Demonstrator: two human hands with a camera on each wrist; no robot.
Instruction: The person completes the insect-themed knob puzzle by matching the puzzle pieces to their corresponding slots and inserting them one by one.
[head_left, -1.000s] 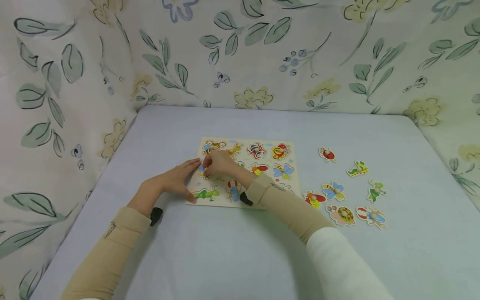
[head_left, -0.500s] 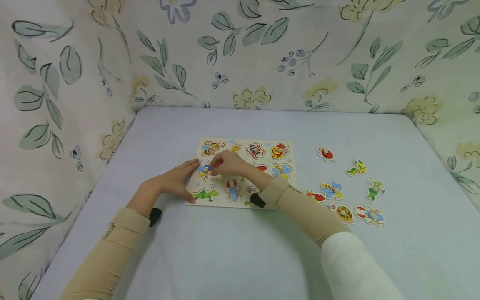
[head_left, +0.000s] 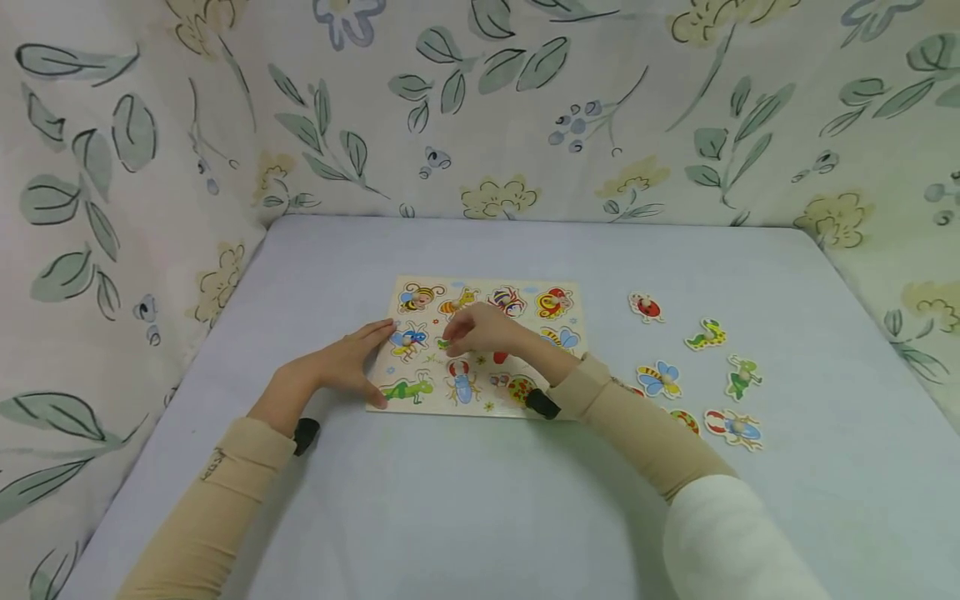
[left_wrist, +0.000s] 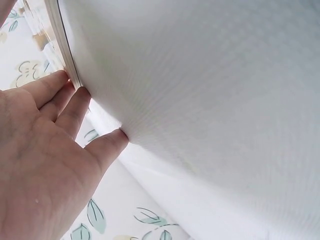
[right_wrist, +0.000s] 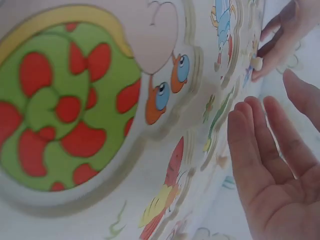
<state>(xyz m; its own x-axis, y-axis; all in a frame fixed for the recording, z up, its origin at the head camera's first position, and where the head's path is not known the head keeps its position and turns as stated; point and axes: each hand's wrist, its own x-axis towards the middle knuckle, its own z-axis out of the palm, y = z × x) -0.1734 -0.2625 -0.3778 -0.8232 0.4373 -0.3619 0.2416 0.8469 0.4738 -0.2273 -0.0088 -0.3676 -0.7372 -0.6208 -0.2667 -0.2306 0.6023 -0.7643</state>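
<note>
The wooden insect peg puzzle board (head_left: pixel 431 408) lies flat on the table. Along its left edge rests my left hand (head_left: pixel 341 362), fingers and thumb spread; in the left wrist view its fingertips touch the board's side (left_wrist: pixel 62 45). My right hand (head_left: pixel 483 327) is over the board's middle, covering some of the pictures. The right wrist view shows that hand (right_wrist: pixel 280 175) with extended fingers and nothing between them. A blue-winged insect piece (head_left: pixel 408 340) with a wooden knob sits at the board's left. A bee piece (head_left: pixel 420 297) and a spider piece (head_left: pixel 507 302) are in the back row.
Loose puzzle pieces lie right of the board: a ladybird (head_left: pixel 647 307), a caterpillar (head_left: pixel 706 335), a blue-winged insect (head_left: pixel 660 380), a grasshopper (head_left: pixel 743 377) and a stag beetle (head_left: pixel 735 429). A snail piece (head_left: pixel 684 421) is partly behind the right sleeve. A floral cloth (head_left: pixel 495 150) hangs behind.
My right hand has moved right, off the blue-winged insect piece at the board's left, and its fingers have let go. My left hand has stayed at the board's edge.
</note>
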